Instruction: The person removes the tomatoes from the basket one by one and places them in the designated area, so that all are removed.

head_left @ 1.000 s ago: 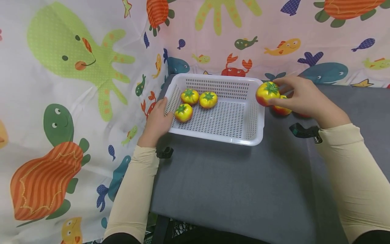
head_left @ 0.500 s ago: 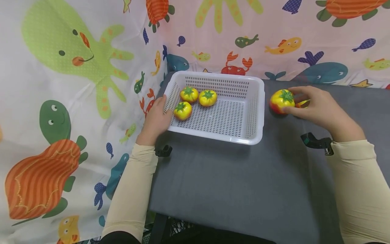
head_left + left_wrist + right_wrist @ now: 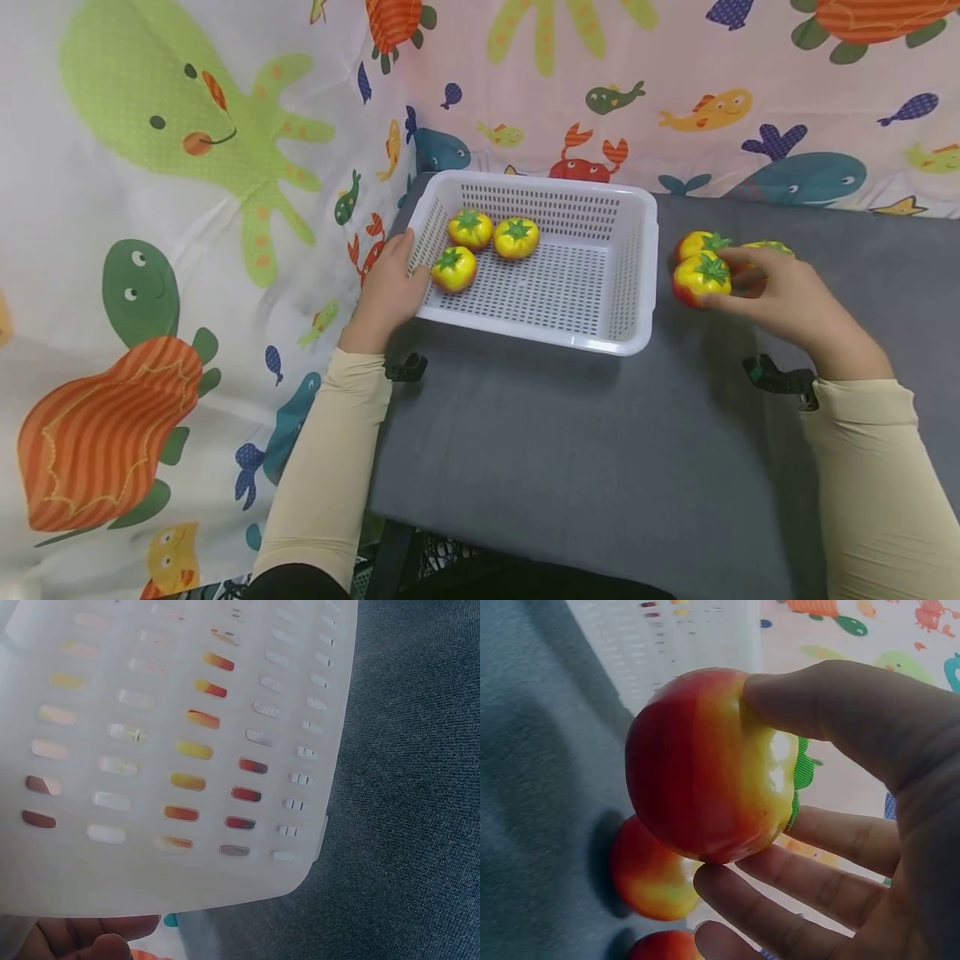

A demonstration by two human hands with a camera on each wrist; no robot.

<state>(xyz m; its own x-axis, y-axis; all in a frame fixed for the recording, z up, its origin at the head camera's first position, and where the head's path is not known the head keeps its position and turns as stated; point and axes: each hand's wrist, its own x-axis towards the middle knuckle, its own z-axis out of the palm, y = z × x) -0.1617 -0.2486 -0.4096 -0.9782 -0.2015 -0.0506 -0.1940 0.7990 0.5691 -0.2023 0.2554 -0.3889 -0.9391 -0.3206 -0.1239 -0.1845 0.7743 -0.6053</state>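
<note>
My right hand (image 3: 798, 304) pinches a shiny yellow-and-red tomato (image 3: 701, 280) with green leaves on top, between thumb and fingertips. In the right wrist view this tomato (image 3: 705, 765) fills the middle, with the thumb on one side of it. Two more tomatoes lie on the table by that hand: one (image 3: 696, 243) just behind the held one, the other (image 3: 772, 246) partly hidden by the hand. At the left, my left hand (image 3: 388, 292) grips the end of a white slotted basket (image 3: 536, 333). Inside its left part sit three tomatoes (image 3: 454, 269).
The dark grey table (image 3: 570, 450) extends in front of the basket and to the right. A curtain printed with sea animals (image 3: 225, 208) stands close along the left side and behind the table.
The right hand has moved the tomato rightwards, away from the basket's right rim, and slightly nearer to me. The left hand stays on the basket, and the three tomatoes inside keep their places.
</note>
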